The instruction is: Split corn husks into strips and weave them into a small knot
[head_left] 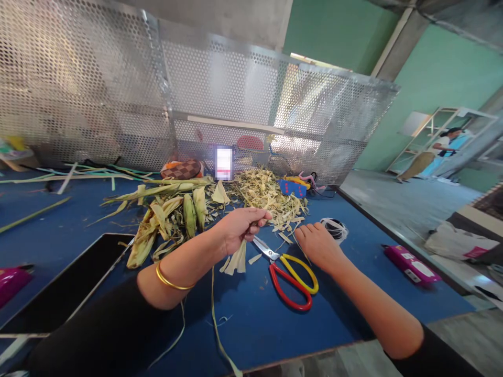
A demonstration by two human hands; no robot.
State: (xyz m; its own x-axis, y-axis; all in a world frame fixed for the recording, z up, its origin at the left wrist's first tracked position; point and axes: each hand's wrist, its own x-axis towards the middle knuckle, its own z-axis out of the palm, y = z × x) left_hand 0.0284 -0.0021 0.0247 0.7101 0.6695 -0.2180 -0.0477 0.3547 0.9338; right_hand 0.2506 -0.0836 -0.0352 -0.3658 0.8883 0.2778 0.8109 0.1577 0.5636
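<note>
My left hand [240, 226] is closed in a pinch on pale corn husk strips [236, 259] that hang down below its fingers. My right hand [319, 245] lies palm down on the blue table [255, 319] with its fingers curled under, close to a spool of thin thread [334, 229]. Whether it holds anything is hidden. Between the hands lie scissors [288, 275] with one red and one yellow handle. A heap of corn husks [173, 217] and a pile of shredded husk scraps [267, 196] lie behind the hands.
A perforated metal screen [196, 99] stands along the table's back. A dark tray [74, 280] sits at the left, pink boxes [411, 264] at the right and far left. A checkered pouch [181, 169] and blue item [293, 187] lie by the screen. A person [436, 152] bends far right.
</note>
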